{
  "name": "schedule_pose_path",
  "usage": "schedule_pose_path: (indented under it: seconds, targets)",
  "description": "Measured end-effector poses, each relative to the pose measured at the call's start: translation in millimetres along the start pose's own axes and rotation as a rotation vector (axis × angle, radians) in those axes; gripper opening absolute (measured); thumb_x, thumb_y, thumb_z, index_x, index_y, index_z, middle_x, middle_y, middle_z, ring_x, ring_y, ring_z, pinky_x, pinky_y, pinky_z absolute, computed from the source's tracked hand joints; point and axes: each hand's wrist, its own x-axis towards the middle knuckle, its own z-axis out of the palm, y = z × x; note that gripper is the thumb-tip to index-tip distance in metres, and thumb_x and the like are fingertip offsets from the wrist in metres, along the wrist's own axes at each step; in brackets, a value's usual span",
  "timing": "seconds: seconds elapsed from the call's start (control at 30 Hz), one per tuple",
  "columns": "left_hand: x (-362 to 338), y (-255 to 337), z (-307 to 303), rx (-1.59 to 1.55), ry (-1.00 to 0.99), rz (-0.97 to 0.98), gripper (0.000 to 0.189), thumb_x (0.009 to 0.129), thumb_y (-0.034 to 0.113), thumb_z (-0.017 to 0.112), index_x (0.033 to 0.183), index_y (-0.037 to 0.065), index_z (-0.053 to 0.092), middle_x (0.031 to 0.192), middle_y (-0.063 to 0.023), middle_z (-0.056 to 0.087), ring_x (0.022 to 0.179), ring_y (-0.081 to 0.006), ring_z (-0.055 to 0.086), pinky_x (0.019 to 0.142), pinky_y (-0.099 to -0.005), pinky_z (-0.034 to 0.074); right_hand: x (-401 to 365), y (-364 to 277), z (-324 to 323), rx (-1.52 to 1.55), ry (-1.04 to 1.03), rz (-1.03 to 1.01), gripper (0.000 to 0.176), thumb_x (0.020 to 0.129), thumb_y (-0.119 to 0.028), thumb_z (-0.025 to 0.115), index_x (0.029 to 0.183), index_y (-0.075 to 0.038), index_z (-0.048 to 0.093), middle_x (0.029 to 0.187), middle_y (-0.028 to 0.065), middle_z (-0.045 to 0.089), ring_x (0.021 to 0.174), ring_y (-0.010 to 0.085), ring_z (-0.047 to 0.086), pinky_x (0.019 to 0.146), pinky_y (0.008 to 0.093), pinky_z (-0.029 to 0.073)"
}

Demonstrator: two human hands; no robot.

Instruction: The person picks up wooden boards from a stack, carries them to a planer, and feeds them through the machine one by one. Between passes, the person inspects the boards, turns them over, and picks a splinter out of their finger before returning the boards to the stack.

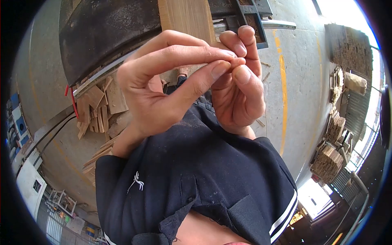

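Observation:
My left hand [163, 85] is raised in front of my chest, its thumb and forefinger pinched together right at the fingertips of my right hand. My right hand [241, 85] has its fingers curled and its thumb pressed close to the forefinger tip, which touches the left fingertips. Anything small between the fingers is too hidden to make out. Beyond the hands, a wooden board [185, 18] lies across a dark, dusty machine bed [110, 32], with neither hand touching it.
Wood offcuts [96, 108] lie on the floor at the left, below a metal rail. A black tray-like frame [255, 26] sits at the machine's right end. Stacked timber [351, 49] stands along the right side, past a yellow floor line [283, 90].

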Motion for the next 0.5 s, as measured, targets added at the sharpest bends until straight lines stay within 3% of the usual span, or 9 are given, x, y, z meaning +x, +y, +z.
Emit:
schedule_pose_path:
  seconds: [0.2, 0.5]
  targets:
    - [14.9, 6.8, -15.7, 0.190, -0.129, 0.101, 0.021, 0.085, -0.005, 0.080, 0.104, 0.004, 0.083, 0.095, -0.0098, 0.078, 0.092, -0.0198, 0.070, 0.084, -0.0327, 0.055, -2.7, -0.8, 4.8, -0.082, 0.051, -0.005, 0.046, 0.093, 0.004, 0.073, 0.131, -0.008, 0.049, 0.111, -0.0002, 0.045, 0.094, 0.0052, 0.053, 0.091, 0.0208, 0.051]
    - [19.2, 8.8, -19.8, 0.318, -0.139, 0.164, 0.022, 0.082, -0.005, 0.081, 0.102, 0.004, 0.083, 0.094, -0.0092, 0.077, 0.092, -0.0224, 0.072, 0.082, -0.0338, 0.057, -4.8, -2.2, 6.3, -0.238, 0.063, -0.052, 0.044, 0.092, 0.011, 0.072, 0.125, -0.009, 0.051, 0.109, -0.0014, 0.046, 0.088, 0.0034, 0.049, 0.088, 0.0203, 0.049]
